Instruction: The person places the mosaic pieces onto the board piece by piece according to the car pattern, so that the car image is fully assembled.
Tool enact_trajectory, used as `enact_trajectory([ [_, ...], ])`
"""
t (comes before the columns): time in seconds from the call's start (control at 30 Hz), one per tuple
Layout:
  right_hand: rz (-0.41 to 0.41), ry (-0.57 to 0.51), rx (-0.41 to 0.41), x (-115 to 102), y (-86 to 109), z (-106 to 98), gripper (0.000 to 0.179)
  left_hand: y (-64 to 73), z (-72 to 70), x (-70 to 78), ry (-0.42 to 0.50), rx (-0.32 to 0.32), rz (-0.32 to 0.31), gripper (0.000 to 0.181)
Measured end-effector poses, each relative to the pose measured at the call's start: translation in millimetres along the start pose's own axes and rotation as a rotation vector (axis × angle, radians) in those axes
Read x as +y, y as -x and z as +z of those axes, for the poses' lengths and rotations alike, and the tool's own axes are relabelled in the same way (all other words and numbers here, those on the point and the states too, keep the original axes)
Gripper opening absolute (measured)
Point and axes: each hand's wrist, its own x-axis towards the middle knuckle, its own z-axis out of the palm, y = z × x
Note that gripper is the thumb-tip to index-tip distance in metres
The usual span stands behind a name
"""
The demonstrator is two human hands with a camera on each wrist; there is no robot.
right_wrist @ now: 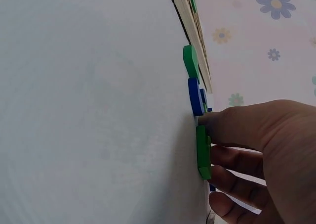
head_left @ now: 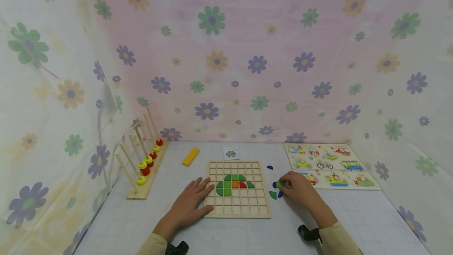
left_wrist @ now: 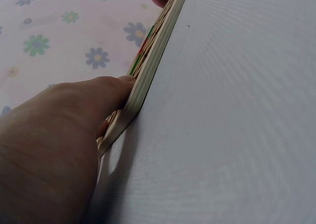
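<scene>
My left hand [head_left: 190, 200] lies spread on the left edge of a wooden grid board [head_left: 216, 210]. In the left wrist view, its thumb [left_wrist: 116, 88] presses on the board's near edge. Green, orange and red tiles form a shape in the grid. To the right of the board, my right hand [head_left: 301, 190] bends low over loose tiles, thumb and fingertips pinching a small green tile [head_left: 278, 184]; the grip is partly hidden. Beneath that hand is another green tile [right_wrist: 203, 152]. Close by lie a green quarter-round tile [head_left: 273, 195] and a blue tile [head_left: 280, 194].
A pattern card [head_left: 231, 153] and a yellow block [head_left: 191, 156] lie behind the board. A peg stand [head_left: 138, 195] with red and yellow beads stands at left. A picture puzzle board [head_left: 339, 166] lies at right. One blue half-round tile [head_left: 270, 167] sits farther back.
</scene>
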Motion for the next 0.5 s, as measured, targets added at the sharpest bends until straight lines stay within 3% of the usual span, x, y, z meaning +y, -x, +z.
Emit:
enact_trajectory([
  [0.5, 0.030, -0.028, 0.059, -8.0, 1.6, -3.2, 0.021, 0.6, 0.5, -1.0, 0.007, 0.006, -0.003, 0.075],
])
